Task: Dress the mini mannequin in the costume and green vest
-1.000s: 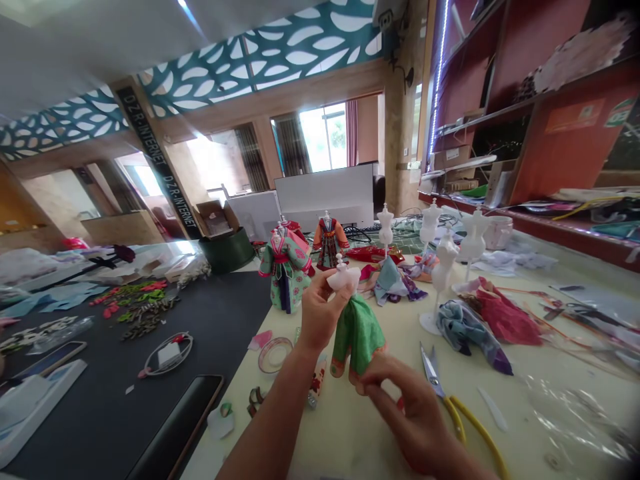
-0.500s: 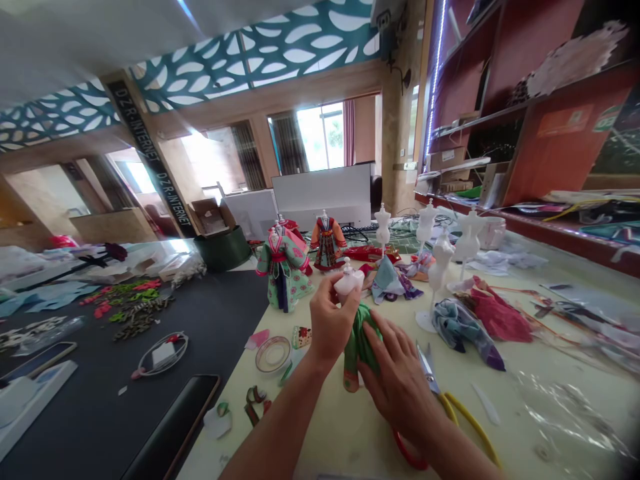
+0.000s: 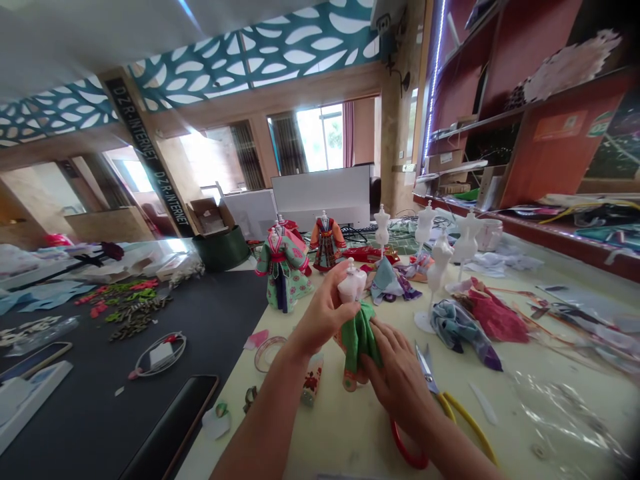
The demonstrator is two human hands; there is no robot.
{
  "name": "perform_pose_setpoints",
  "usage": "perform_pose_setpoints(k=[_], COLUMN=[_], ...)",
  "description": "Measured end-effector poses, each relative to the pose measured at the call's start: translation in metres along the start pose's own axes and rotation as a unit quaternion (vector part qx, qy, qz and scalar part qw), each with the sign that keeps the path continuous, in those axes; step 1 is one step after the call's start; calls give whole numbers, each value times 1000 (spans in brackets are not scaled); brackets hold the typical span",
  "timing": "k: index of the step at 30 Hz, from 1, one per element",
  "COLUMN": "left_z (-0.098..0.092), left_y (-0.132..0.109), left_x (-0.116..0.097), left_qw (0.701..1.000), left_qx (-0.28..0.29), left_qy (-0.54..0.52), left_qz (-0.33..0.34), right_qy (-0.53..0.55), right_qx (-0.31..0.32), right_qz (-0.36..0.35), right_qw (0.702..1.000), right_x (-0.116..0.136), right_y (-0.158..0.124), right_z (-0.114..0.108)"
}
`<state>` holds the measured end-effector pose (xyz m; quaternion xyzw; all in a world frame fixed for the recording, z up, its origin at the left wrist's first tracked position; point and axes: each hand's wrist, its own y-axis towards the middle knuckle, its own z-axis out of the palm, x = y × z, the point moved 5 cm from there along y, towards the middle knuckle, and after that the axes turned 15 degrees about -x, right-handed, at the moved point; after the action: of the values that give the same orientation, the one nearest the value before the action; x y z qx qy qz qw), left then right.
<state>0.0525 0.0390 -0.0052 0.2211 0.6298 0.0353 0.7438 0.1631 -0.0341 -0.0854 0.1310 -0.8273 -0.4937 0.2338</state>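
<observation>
1. Centre of the frame, and here was the main piece — a small white mannequin [image 3: 351, 285], held upright above the pale table [image 3: 357, 430], a green skirt [image 3: 356, 340] hanging from it.
2. The left hand [image 3: 323, 313] had it! Its fingers were wrapped behind the white body, with the thumb across the front, just above the green cloth.
3. In came the right hand [image 3: 403, 373] from the lower right, its fingers close together and laid along the skirt's right side, the thumb lower down. Gripping the cloth or only pressing it? I could not tell.
4. Just right of that hand lay the scissors [image 3: 431, 381], yellow-handled, blades slightly apart; a red handle [image 3: 411, 461] curved out beneath the forearm at the bottom.
5. Left of centre, near the left wrist, sat a flower-patterned piece [image 3: 311, 381], partly hidden by the arm.
6. Farther up the middle stood a figure in a green robe [image 3: 295, 283] and another in an orange one [image 3: 327, 245].
7. Over to the right — a bare white stand [image 3: 441, 260], with crumpled blue cloth [image 3: 457, 323] and pinkish-red cloth [image 3: 497, 313] near it.
</observation>
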Motion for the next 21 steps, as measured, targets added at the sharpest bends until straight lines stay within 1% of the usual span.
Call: perform_pose_setpoints(k=[2,4,7,10,12,15,18,21], left_z=[-4,-8,-10,-7,-5,0,7,14], left_y=[0,0,0,2,4,6,3,-3], left_x=[-2,-3,-4,-2,0,3,5,6], left_qw=[999,997,996,997,998,999,994,986], left_qx=[39,57,63,59,35,-21,-67,-118], left_qy=[-25,-38,-45,-48,-47,-23,17,47], left_qz=[-26,-42,-51,-33,-11,40,83,110], right_qy=[11,26,59,92,109,123,134,146], right_qx=[2,1,6,16,8,-12,-47,-132], right_qz=[8,20,44,87,130,181,187,162], right_qw=[1000,999,997,992,985,976,972,967], right_x=[-2,-4,-6,-9,-11,-15,-15,-15], right_y=[-1,-2,-3,-4,-6,-8,-7,0], right_z=[1,3,4,5,4,0,-8,-23])
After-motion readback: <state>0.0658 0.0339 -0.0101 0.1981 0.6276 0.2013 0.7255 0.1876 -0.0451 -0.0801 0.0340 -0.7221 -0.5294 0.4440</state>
